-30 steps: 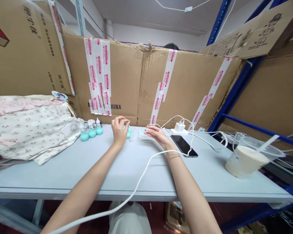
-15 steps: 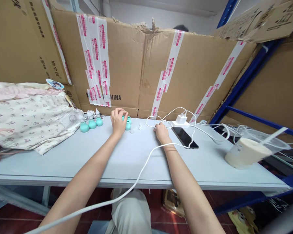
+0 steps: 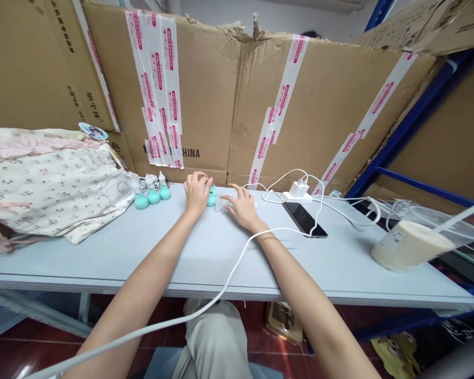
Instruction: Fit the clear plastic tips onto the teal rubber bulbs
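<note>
A wall of brown cardboard [image 3: 209,95] stands across the back, with strips of white and pink tape running down it. In front of it stretches the pale grey tabletop [image 3: 205,258]. A floral cloth [image 3: 63,184] with pink edging lies heaped over the left end, and a round badge [image 3: 93,131] sits on its top edge. A white cable [image 3: 185,318] curves up from the lower left, passes over the right forearm and crosses the phone. At the right end stands a clear plastic cup [image 3: 413,245], part filled with a beige drink, a straw leaning in it.

The left hand [image 3: 198,192] bends over the far middle of the tabletop, fingers curled and thumb reaching forward, just beside the small teal containers [image 3: 211,198]; the hand hides some of them, and I cannot tell whether it grips one. The right hand [image 3: 240,208] is wide, its thumb and forefinger well parted and pointing left, with nothing visible between them. The dark phone [image 3: 302,218] lies flat to its right, near a white charger [image 3: 299,188] plugged into a white block. Three round teal bottles [image 3: 154,197] with clear tips stand in a row near the cloth. Smallest is a clear piece [image 3: 218,204], blurred, between the teal containers and the right fingertips.
</note>
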Action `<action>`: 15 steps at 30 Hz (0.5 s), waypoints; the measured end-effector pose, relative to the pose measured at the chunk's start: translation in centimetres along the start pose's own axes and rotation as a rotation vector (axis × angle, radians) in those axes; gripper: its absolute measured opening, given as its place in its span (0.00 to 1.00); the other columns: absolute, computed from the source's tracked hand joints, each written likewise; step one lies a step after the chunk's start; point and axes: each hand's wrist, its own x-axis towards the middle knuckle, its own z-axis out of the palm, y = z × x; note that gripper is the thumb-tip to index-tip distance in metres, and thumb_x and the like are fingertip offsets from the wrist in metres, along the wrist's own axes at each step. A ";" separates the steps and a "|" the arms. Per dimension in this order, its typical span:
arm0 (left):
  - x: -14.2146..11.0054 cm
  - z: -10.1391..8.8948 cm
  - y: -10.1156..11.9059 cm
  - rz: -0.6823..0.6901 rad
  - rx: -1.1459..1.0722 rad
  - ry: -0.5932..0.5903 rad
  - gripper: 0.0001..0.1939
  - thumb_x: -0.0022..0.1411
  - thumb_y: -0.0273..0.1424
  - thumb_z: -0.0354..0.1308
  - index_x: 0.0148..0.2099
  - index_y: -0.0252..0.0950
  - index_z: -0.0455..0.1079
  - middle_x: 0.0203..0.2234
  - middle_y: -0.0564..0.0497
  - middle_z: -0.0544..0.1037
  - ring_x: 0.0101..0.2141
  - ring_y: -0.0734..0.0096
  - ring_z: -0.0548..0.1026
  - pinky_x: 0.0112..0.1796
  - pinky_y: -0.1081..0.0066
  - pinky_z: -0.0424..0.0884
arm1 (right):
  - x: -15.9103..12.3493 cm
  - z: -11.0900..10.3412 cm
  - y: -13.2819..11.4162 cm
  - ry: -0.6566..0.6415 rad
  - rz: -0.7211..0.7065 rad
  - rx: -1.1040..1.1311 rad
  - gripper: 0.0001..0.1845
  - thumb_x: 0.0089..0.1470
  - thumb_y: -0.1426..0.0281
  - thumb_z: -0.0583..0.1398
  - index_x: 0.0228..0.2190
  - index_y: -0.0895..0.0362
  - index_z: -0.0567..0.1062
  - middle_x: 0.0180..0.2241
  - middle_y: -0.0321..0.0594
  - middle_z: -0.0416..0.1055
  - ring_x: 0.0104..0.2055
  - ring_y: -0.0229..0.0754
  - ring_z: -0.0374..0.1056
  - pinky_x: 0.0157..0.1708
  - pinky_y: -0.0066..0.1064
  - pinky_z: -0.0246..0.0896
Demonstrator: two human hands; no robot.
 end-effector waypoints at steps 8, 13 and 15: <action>0.2 -0.7 0.3 0.031 0.048 -0.020 0.17 0.67 0.38 0.44 0.36 0.37 0.71 0.45 0.44 0.71 0.47 0.58 0.63 0.46 0.61 0.58 | 0.3 0.7 -1.2 0.032 -0.037 0.057 0.12 0.54 0.64 0.59 0.42 0.49 0.75 0.56 0.44 0.60 0.58 0.50 0.51 0.53 0.43 0.44; -0.4 -0.2 1.4 0.360 -0.054 -0.267 0.23 0.63 0.44 0.50 0.54 0.35 0.62 0.49 0.41 0.70 0.48 0.57 0.66 0.46 0.62 0.60 | 0.9 -0.2 0.4 0.275 0.345 0.246 0.17 0.56 0.57 0.56 0.39 0.54 0.75 0.49 0.45 0.65 0.52 0.48 0.56 0.49 0.38 0.49; -0.8 0.5 2.1 0.453 -0.068 -0.359 0.28 0.62 0.44 0.51 0.59 0.34 0.55 0.51 0.39 0.69 0.48 0.57 0.68 0.45 0.63 0.62 | 1.1 -0.3 1.0 0.276 0.440 0.318 0.18 0.56 0.55 0.55 0.38 0.54 0.76 0.47 0.44 0.66 0.51 0.48 0.57 0.49 0.38 0.49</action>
